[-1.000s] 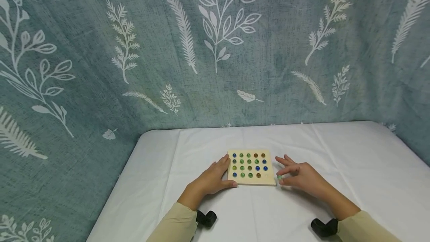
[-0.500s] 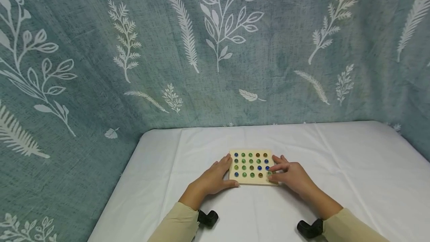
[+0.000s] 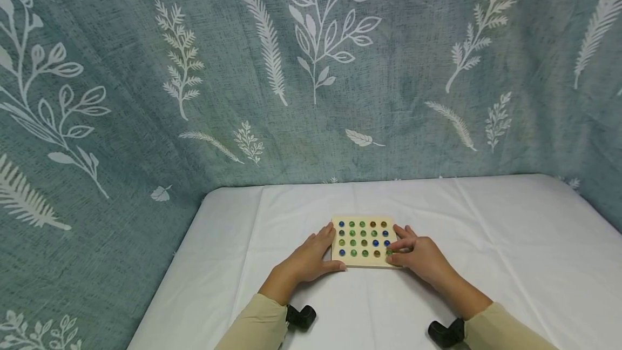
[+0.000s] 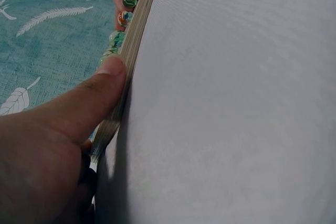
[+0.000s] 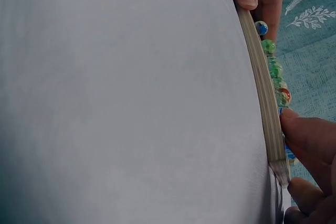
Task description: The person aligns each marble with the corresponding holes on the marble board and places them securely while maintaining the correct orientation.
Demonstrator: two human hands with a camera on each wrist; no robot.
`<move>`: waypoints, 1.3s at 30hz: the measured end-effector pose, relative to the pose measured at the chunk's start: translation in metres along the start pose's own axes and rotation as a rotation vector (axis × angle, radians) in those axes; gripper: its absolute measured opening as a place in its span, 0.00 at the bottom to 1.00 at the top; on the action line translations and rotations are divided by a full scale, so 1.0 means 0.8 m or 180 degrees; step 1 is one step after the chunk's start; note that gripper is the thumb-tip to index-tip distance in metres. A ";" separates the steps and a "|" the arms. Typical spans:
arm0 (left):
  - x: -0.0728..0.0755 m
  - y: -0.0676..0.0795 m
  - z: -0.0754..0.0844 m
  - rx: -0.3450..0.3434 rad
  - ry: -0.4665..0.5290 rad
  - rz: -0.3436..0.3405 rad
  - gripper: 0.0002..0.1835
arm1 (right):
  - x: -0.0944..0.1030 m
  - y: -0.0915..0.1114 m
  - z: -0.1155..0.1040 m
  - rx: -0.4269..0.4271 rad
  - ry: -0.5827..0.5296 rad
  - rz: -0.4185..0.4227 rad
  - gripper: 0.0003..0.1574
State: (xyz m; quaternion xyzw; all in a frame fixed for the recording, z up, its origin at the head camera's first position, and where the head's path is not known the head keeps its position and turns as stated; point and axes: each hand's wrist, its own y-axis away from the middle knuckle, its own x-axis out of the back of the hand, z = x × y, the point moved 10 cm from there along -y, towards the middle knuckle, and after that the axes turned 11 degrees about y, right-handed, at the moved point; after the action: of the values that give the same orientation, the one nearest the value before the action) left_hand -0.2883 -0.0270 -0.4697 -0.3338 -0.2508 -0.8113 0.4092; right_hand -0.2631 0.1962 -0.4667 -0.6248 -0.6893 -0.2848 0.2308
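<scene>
A pale wooden board (image 3: 358,262) lies flat on the white cloth, with rows of glass marbles in its hollows. My left hand (image 3: 307,258) holds the board at its left side, fingers along the left edge and thumb on the front edge. At the front right corner my right hand (image 3: 424,257) pinches a green marble (image 3: 389,252) between thumb and index finger, over the last hollow of the front row. Its other fingers touch the board's right edge. In the left wrist view the right thumb presses against that green marble (image 4: 129,2). Marbles are green, blue, amber and brown.
A white cloth (image 3: 291,204) covers the table around the board. Behind it hangs a blue-green curtain (image 3: 398,80) with white leaf prints. A black wrist camera (image 3: 302,317) sits under the left wrist, and another camera (image 3: 446,334) under the right.
My right hand has moved left with the green marble, from beside the board to its front right hollow, and stays there. The left hand keeps its place on the board.
</scene>
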 end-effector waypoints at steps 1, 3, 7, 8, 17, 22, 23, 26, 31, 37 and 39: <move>0.000 0.000 0.001 -0.0005 0.0003 0.0002 0.53 | 0.000 0.000 0.000 -0.0005 0.0008 -0.0003 0.20; 0.000 0.000 0.001 -0.0016 0.0030 -0.0006 0.53 | 0.000 0.000 0.001 -0.0009 0.0025 -0.0007 0.20; -0.001 0.000 0.003 -0.0038 0.0023 -0.0020 0.53 | 0.000 0.000 0.002 -0.0008 0.0060 -0.0010 0.21; -0.001 -0.001 0.003 -0.0039 0.0021 -0.0022 0.53 | 0.000 0.000 0.002 -0.0010 0.0068 -0.0011 0.21; 0.001 0.000 0.005 -0.0053 0.0005 -0.0001 0.53 | 0.001 0.002 0.000 0.0007 0.0094 -0.0034 0.23; 0.002 0.001 0.004 -0.0033 -0.0033 0.0023 0.53 | 0.001 0.003 -0.004 0.0036 0.0137 -0.0059 0.24; 0.002 0.001 0.004 -0.0028 -0.0032 0.0028 0.53 | 0.001 0.003 -0.005 0.0043 0.0141 -0.0065 0.24; 0.003 0.001 0.003 -0.0019 -0.0023 0.0045 0.53 | 0.001 0.002 -0.007 0.0063 0.0153 -0.0065 0.24; 0.003 0.002 0.002 0.0005 -0.0005 0.0073 0.53 | -0.001 0.000 -0.007 0.0076 0.0167 -0.0066 0.23; 0.002 0.002 0.002 0.0040 -0.0047 0.0080 0.52 | -0.001 -0.002 -0.004 0.0076 0.0162 -0.0091 0.22; 0.001 0.002 0.002 0.0036 -0.0064 0.0089 0.52 | -0.002 -0.004 -0.003 0.0079 0.0155 -0.0102 0.22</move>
State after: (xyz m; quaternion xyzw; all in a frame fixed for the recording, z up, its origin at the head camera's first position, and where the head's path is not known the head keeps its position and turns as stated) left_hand -0.2868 -0.0272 -0.4674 -0.3430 -0.2549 -0.8007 0.4199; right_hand -0.2665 0.1932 -0.4660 -0.6037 -0.6969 -0.2951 0.2507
